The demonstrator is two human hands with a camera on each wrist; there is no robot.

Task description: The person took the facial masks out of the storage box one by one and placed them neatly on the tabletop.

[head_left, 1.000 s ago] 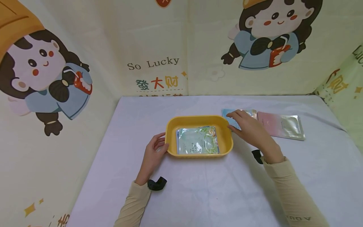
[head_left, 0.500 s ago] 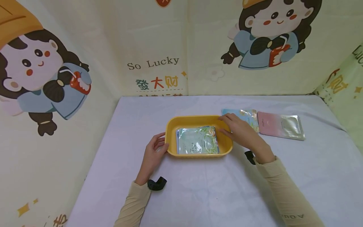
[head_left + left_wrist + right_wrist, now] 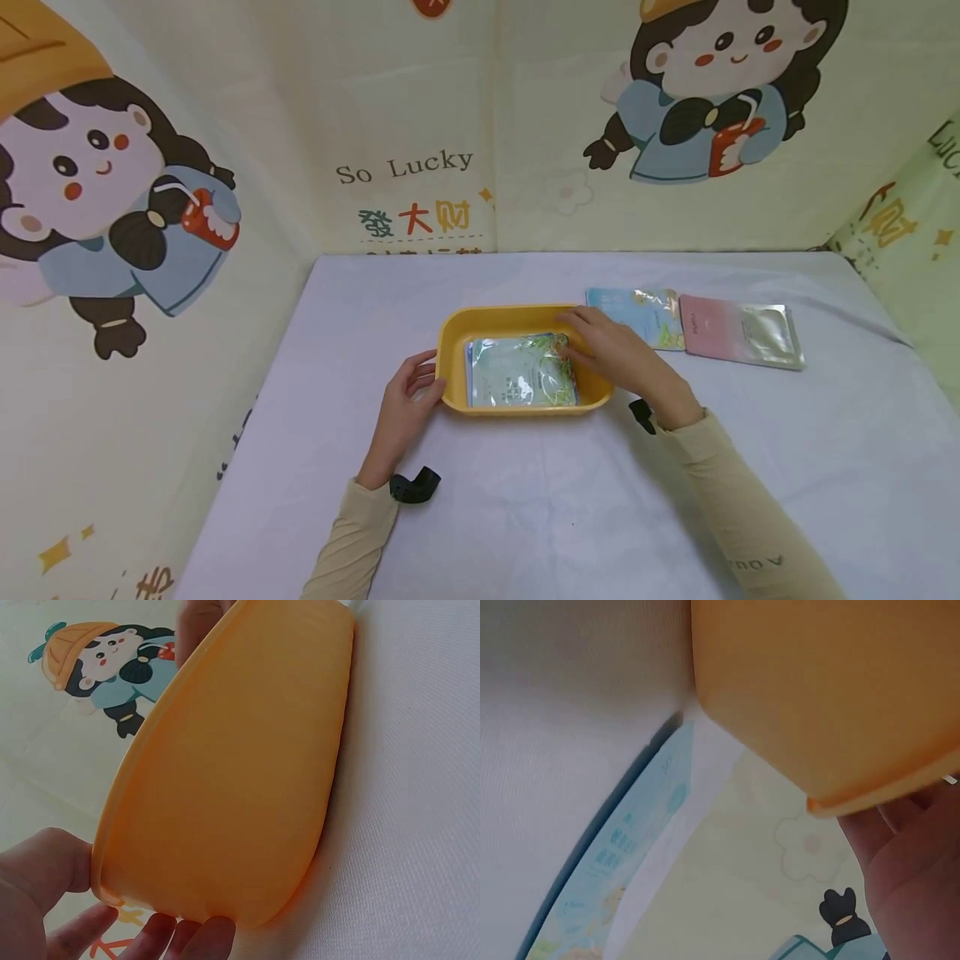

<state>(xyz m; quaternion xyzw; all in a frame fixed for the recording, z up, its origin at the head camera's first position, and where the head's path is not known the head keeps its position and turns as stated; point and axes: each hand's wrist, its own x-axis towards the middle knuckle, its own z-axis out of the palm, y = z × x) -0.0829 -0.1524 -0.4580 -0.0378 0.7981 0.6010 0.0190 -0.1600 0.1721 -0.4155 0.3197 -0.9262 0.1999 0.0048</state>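
A yellow plastic tray (image 3: 597, 393) with tall sides sits on the white-covered table. Inside lies a short stack of flat, shiny sachets (image 3: 517, 371), the top one pale green with leaf prints. At the tray's left end, my left hand (image 3: 397, 412) holds the rim and outer wall; the left wrist view shows the thumb (image 3: 56, 859) at the rim and the fingertips against the outside. My right hand (image 3: 622, 354) reaches over the right end, fingers extended down inside, near the sachets' right edge. In the right wrist view, the tray wall (image 3: 817, 690) hides its fingertips.
Right of the tray, a light blue sachet (image 3: 648, 315) lies on the table beside a pink and silver sachet (image 3: 738, 332). A printed curtain (image 3: 525, 125) hangs behind the table and along its left side.
My right hand has moved left from outside the tray's right rim to over the inside, by the stacked sachets. The left hand and tray have stayed put. More of the blue sachet shows.
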